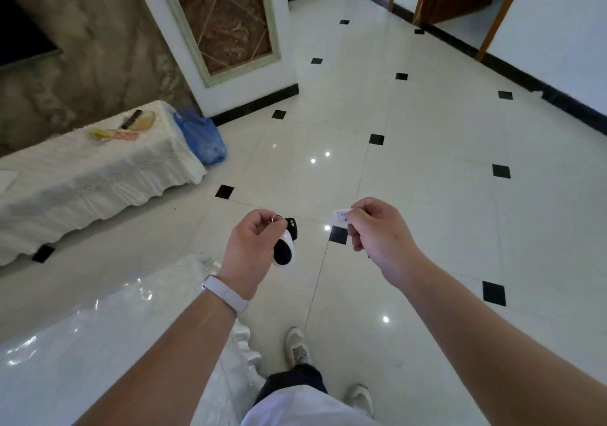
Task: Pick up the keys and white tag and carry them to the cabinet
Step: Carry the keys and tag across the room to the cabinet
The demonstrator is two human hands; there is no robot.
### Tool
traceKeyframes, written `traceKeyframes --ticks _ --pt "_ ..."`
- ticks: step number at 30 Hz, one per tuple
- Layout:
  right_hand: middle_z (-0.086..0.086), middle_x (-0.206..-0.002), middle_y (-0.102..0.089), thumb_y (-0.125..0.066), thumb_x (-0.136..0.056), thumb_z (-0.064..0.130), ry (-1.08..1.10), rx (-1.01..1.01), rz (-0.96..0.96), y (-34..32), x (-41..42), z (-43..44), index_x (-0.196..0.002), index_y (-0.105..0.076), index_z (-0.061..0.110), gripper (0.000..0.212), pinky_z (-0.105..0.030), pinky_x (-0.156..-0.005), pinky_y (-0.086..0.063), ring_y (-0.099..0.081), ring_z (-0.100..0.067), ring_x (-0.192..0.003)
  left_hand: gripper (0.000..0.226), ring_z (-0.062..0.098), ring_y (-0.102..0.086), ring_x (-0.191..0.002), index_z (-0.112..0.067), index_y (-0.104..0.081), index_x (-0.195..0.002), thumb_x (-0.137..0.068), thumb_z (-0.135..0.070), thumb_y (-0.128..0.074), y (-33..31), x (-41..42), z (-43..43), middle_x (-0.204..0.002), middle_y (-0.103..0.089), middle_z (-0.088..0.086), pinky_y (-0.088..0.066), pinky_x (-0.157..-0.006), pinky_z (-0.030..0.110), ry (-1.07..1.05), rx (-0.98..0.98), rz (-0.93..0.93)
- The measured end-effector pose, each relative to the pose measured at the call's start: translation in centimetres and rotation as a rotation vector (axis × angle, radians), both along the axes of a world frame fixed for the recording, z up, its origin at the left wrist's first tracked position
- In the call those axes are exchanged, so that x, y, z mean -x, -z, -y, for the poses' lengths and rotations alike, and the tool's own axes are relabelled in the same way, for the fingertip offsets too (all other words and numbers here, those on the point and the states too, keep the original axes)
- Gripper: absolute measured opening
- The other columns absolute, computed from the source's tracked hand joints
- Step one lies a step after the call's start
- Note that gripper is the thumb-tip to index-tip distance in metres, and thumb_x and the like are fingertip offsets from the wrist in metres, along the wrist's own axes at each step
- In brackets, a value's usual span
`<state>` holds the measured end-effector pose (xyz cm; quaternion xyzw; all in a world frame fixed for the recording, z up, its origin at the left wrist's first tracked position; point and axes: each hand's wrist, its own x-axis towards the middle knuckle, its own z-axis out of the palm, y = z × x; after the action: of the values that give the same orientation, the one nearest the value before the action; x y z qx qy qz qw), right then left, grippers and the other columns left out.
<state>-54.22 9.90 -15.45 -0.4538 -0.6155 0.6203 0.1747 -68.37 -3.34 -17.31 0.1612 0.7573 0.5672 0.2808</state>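
Print on white tag (339,216) too small to read; its right end hidden under right hand (377,232) fingers. Key ring (276,218) mostly hidden in left hand (253,245) pinch; black fob (291,227) partly behind oval fob (284,251). Both arms cut off at bottom edge. Small items on cloth-covered cabinet (82,176) blurred, can't ID; cabinet's left end out of frame.

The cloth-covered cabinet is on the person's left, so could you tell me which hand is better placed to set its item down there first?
Left, probably. The left hand, pinching the keys, is on the side of the cabinet; the right hand with the white tag is farther away.
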Motion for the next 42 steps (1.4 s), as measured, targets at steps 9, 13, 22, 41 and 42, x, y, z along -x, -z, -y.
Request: traceKeyframes --ticks 9,13,22,41,42 --pt "0.000 -0.058 -0.055 -0.055 -0.082 0.011 -0.139 -0.035 0.017 0.6 16.4 -4.1 -0.072 -0.058 0.006 0.012 -0.020 -0.044 -0.039 -0.046 -0.016 -0.048 0.007 0.004 -0.057 -0.058 -0.009 -0.064 -0.084 -0.086 -0.014 -0.061 1.4 14.4 -3.2 -0.067 -0.065 -0.005 -0.045 -0.055 0.018 -0.111 -0.027 0.026" --pt "-0.004 -0.061 -0.055 -0.057 -0.084 0.010 -0.194 -0.062 0.047 -0.2 25.0 -5.4 -0.072 -0.058 0.008 0.013 -0.013 -0.034 -0.033 -0.047 -0.017 -0.050 0.006 0.002 -0.055 -0.054 -0.010 -0.064 -0.082 -0.085 -0.015 -0.062 0.5 22.8 -4.3 -0.060 -0.064 -0.011 -0.043 -0.051 0.015 -0.170 -0.043 0.040" --pt "-0.004 -0.059 -0.056 -0.055 -0.084 0.008 -0.266 -0.102 -0.023 -2.3 39.6 -8.3 -0.070 -0.058 0.009 0.014 -0.013 -0.035 -0.035 -0.048 -0.018 -0.050 0.007 0.015 -0.056 -0.066 -0.011 -0.064 -0.083 -0.084 -0.018 -0.062 -0.5 36.5 -5.1 -0.073 -0.066 0.002 -0.044 -0.063 0.028 -0.258 -0.024 0.025" --pt "-0.007 -0.061 -0.056 -0.052 -0.086 0.008 -0.511 -0.052 -0.021 -1.4 63.4 -27.9 -0.069 -0.058 0.010 0.019 -0.013 -0.035 -0.036 -0.049 -0.019 -0.054 0.006 0.018 -0.059 -0.070 -0.020 -0.065 -0.080 -0.084 -0.024 -0.063 -1.8 55.4 -20.2 -0.077 -0.068 0.002 -0.047 -0.063 0.032 -0.547 0.092 0.007" --pt "-0.007 -0.062 -0.056 -0.052 -0.087 0.008 -0.525 -0.047 -0.020 -1.5 64.7 -29.2 -0.069 -0.058 0.010 0.019 -0.013 -0.035 -0.035 -0.048 -0.019 -0.055 0.006 0.018 -0.059 -0.071 -0.020 -0.065 -0.080 -0.083 -0.024 -0.063 -1.9 56.5 -21.4 -0.078 -0.069 0.003 -0.047 -0.064 0.032 -0.555 0.104 -0.001"
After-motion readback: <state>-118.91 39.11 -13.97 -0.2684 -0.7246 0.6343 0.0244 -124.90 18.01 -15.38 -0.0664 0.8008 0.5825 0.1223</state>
